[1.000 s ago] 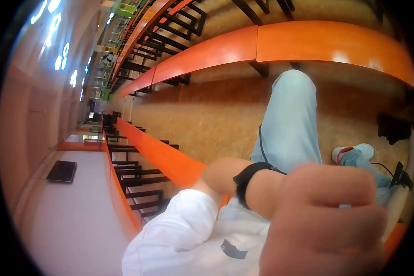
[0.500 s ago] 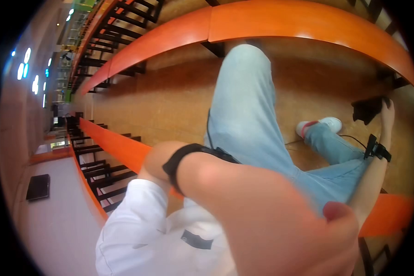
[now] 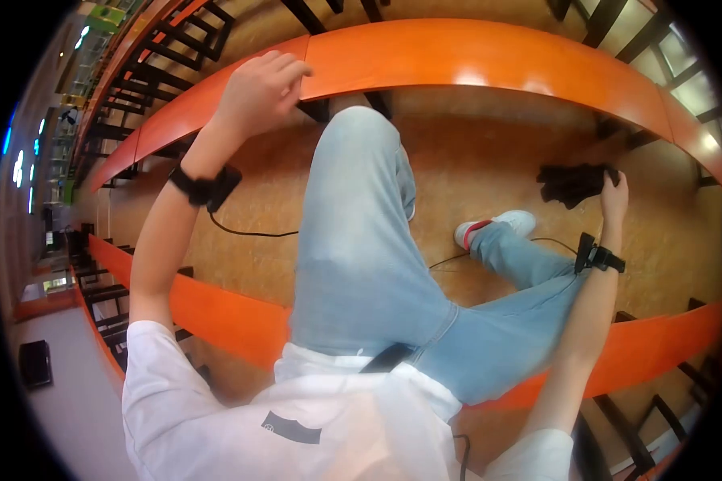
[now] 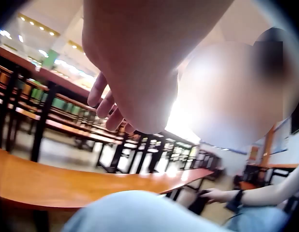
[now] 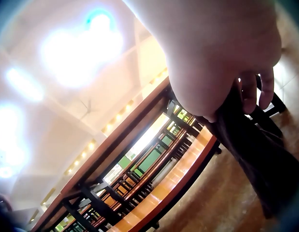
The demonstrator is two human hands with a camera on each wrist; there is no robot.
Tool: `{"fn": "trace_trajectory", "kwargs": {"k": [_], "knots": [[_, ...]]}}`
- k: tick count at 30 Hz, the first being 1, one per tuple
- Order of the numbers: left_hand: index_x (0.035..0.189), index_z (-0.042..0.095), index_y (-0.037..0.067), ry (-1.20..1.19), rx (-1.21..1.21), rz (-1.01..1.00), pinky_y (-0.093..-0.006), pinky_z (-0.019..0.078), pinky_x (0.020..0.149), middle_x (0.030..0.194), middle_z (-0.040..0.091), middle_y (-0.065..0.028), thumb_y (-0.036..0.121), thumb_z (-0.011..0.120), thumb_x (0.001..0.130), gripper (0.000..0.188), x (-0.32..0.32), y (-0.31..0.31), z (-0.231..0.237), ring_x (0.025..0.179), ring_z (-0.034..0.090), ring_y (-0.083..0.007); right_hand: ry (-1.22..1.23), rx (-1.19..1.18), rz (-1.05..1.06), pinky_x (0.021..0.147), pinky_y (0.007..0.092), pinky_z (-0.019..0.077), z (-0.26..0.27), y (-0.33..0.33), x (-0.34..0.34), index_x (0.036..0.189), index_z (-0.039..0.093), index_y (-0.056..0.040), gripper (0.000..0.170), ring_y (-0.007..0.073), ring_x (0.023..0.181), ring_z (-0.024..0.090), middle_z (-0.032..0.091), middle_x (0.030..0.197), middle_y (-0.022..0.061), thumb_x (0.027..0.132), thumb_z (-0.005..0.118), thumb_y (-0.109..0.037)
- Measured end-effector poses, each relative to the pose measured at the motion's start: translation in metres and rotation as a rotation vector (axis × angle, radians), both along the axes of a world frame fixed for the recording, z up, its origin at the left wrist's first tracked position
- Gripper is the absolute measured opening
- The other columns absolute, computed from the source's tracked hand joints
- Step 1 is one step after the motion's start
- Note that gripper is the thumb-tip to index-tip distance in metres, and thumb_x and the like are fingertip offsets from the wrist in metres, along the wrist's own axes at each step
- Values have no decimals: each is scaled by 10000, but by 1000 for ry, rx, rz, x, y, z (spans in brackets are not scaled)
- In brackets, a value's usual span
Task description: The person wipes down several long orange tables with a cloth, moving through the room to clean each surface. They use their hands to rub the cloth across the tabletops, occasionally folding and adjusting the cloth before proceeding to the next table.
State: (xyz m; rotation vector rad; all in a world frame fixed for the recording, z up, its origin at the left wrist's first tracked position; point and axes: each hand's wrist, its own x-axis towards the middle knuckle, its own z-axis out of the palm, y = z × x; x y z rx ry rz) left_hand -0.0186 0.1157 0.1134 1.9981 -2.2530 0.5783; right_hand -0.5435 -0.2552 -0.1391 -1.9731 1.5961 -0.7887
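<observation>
In the head view my left hand (image 3: 261, 92) is raised at the upper left, overlapping the orange bench there. Its fingers are loosely bent and hold nothing; the left wrist view shows the same hand (image 4: 135, 82) with fingers hanging down. Off to the right, my right hand (image 3: 615, 200) grips one end of a black cloth (image 3: 568, 184), which dangles crumpled over the floor beside a foot. From the right wrist, the dark cloth (image 5: 258, 150) hangs from between thumb and fingers of the right hand (image 5: 226, 63).
A long orange bench (image 3: 457, 56) curves across in front of the knee, and another orange bench (image 3: 225, 321) is beneath the seated person. Black straps with cameras (image 3: 208, 186) sit on both wrists, trailing cables. A white shoe (image 3: 513, 224) stands on the brown floor (image 3: 473, 152).
My left hand has swung from close before the head camera outward to the upper left. The view has turned rightward, bringing the right hand with the black cloth further into the picture.
</observation>
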Motion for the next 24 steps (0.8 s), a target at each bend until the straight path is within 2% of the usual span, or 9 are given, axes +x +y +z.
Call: {"fn": "trace_trajectory", "kwargs": {"k": [4, 8, 12, 15, 17, 19, 21, 22, 24], "knots": [[1082, 634, 71, 183, 84, 450, -428, 484, 877, 1030, 661, -119, 197, 533, 900, 243, 138, 7, -88, 1007, 613, -323, -47, -68, -57, 889, 346, 470, 14, 8, 9, 1132, 614, -13, 294, 302, 1024, 635, 672, 1073, 175, 936, 604, -232], [1150, 612, 29, 495, -25, 812, -430, 471, 941, 1181, 632, -209, 253, 520, 908, 342, 216, 17, -179, 1111, 591, -368, -277, -156, -95, 874, 316, 475, 0, 0, 11, 1104, 609, 15, 234, 216, 974, 629, 670, 1035, 122, 953, 602, -163], [1261, 561, 16, 577, -172, 1058, -420, 466, 965, 1206, 625, -241, 318, 494, 927, 455, 230, -8, -255, 1123, 602, -373, -431, -275, -155, 856, 299, 485, 50, 4, 39, 1108, 592, 19, 220, 193, 964, 626, 661, 1032, 103, 965, 603, -148], [1376, 478, 42, 973, -229, 1222, -435, 424, 1026, 1334, 553, -234, 375, 435, 945, 546, 241, -42, -297, 1253, 522, -347, -471, -466, -194, 848, 295, 488, 90, 0, 66, 1110, 570, 22, 209, 168, 943, 605, 642, 1031, 82, 978, 597, -137], [1448, 391, 65, 588, -81, 1326, -484, 368, 1077, 1472, 421, -212, 417, 373, 963, 600, 276, -60, -366, 1396, 350, -331, -474, -560, -199, 867, 301, 481, 115, -16, 84, 1128, 552, 24, 216, 160, 942, 582, 624, 1038, 73, 979, 595, -126], [1461, 366, 116, 390, -73, 1501, -613, 312, 1072, 1528, 338, -173, 454, 330, 971, 596, 297, -76, -409, 1447, 220, -329, -489, -661, -187, 876, 311, 478, 151, -38, 111, 1129, 533, 35, 215, 179, 947, 584, 608, 1058, 89, 982, 583, -112], [1444, 383, 169, 622, -292, 1652, -720, 288, 1007, 1521, 350, -122, 441, 308, 988, 537, 205, -105, -308, 1432, 246, -319, -461, -759, -167, 876, 315, 480, 174, -77, 131, 1132, 520, 40, 214, 188, 955, 587, 599, 1078, 101, 985, 573, -107], [1435, 392, 180, 609, -333, 1645, -736, 281, 995, 1521, 351, -103, 439, 305, 991, 521, 194, -91, -321, 1430, 251, -310, -433, -806, -175, 877, 317, 480, 152, -72, 132, 1134, 515, 41, 215, 191, 965, 586, 596, 1087, 105, 986, 569, -106], [1417, 409, 203, 579, -393, 1643, -767, 267, 971, 1522, 352, -64, 436, 297, 999, 491, 182, -96, -305, 1426, 261, -293, -444, -810, -159, 892, 327, 473, 163, -84, 164, 1141, 505, 45, 226, 205, 991, 579, 590, 1104, 119, 988, 565, -111]]}}
